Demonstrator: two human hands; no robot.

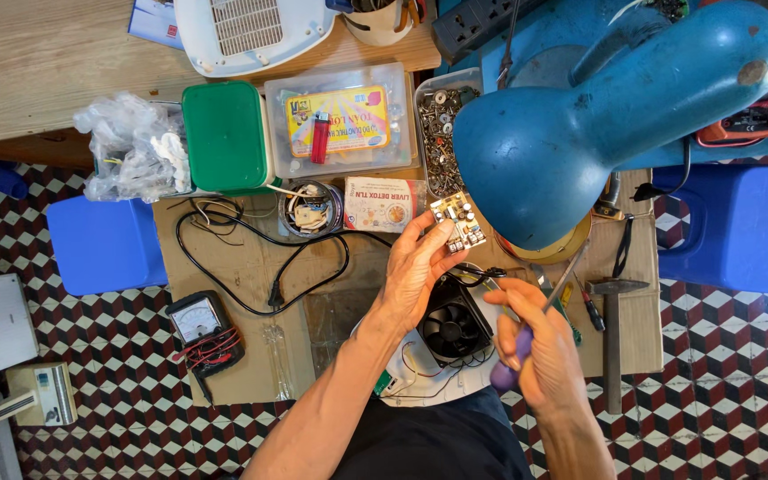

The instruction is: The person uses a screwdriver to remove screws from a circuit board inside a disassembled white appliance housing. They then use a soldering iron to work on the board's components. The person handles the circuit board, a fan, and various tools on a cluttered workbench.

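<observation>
My left hand (pixel 417 267) holds a small cream circuit board (pixel 457 221) up by its edge, fingers around its lower left side. My right hand (pixel 537 342) is closed on a screwdriver with a purple handle (pixel 510 360), its thin shaft (pixel 564 280) pointing up and right toward the lamp. Below both hands lies a black cooling fan (pixel 452 328) with thin wires, resting on a white case.
A big blue desk lamp (pixel 597 116) hangs over the right side. A tray of screws (pixel 438 129), clear box (pixel 341 124), green box (pixel 224 135), black cord (pixel 264 258), analog meter (pixel 199 322), hammer (pixel 612 333) and blue stools (pixel 104 244) surround the cardboard mat (pixel 251 356).
</observation>
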